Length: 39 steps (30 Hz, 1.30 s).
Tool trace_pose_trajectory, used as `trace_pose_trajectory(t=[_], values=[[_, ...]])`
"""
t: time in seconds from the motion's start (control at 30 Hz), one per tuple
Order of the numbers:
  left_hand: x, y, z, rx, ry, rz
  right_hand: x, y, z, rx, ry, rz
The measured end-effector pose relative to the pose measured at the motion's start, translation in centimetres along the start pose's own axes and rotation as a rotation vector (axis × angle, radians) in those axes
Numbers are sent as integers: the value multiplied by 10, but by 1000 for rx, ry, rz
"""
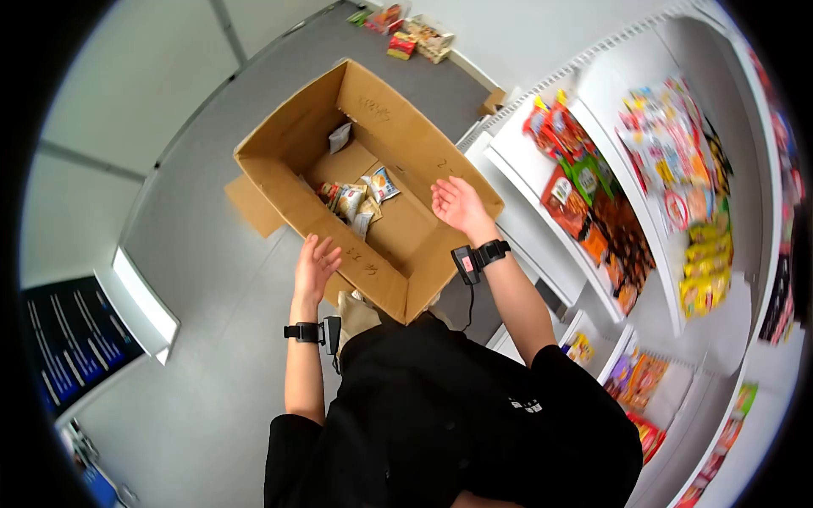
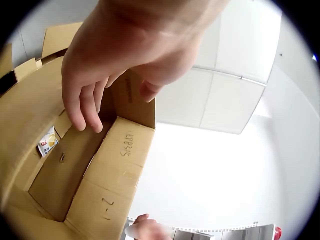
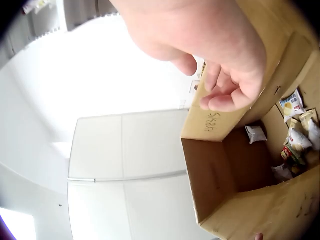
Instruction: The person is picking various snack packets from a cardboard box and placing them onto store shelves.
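The box (image 1: 415,118) lies by the left hand (image 1: 316,269) and right hand (image 1: 460,205), their fingers loosely bent and pinching nothing. Steadying it calls for even pressure from both sides (loose packets (image 1: 383,184) inside could slide).

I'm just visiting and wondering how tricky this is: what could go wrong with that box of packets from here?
The packets lie loose in the cardboard box, so they might slide about if it gets tipped. Neither the left hand nor the right hand has a grip on the box, so a knock could perhaps shift it unchecked. And the black cable hanging near the right wrist might snag on the box's edge.
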State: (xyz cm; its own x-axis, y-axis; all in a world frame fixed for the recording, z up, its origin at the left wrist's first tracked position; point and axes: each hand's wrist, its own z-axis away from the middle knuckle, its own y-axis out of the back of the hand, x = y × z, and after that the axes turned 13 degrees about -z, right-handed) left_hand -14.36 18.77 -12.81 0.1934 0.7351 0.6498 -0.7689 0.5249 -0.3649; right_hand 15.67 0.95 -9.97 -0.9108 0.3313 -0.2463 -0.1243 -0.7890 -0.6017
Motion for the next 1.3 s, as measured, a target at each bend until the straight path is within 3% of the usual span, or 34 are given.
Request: trace_pose_trajectory(t=[0.13, 0.37, 0.53, 0.67, 0.77, 0.87, 1.0, 1.1, 1.13, 1.23, 1.3], values=[[9, -20, -3, 121, -12, 89, -4, -34, -93, 55, -163, 188], [8, -50, -35, 346, -70, 264, 42, 2, -264, 124, -376, 567], [-1, -52, -45, 333, -100, 338, 82, 47, -347, 164, -341, 872], [0, -49, -48, 325, -102, 324, 124, 102, -422, 49, -126, 1134], [-4, -51, -48, 355, -91, 317, 140, 108, -434, 23, -51, 1254], [-6, -51, -51, 337, -117, 304, 165, 151, -476, 69, 91, 1495], [-10, -50, -49, 303, -131, 275, 155, 125, -447, 67, 234, 1684], [-12, -51, -48, 279, -147, 246, 154, 128, -429, 113, 259, 1588], [-13, -52, -49, 275, -144, 257, 149, 129, -426, 88, 115, 1418], [-15, -53, -47, 238, -128, 295, 127, 112, -396, 61, 54, 1164], [-15, -53, -39, 207, -59, 298, 109, 103, -383, 29, 79, 1213]])
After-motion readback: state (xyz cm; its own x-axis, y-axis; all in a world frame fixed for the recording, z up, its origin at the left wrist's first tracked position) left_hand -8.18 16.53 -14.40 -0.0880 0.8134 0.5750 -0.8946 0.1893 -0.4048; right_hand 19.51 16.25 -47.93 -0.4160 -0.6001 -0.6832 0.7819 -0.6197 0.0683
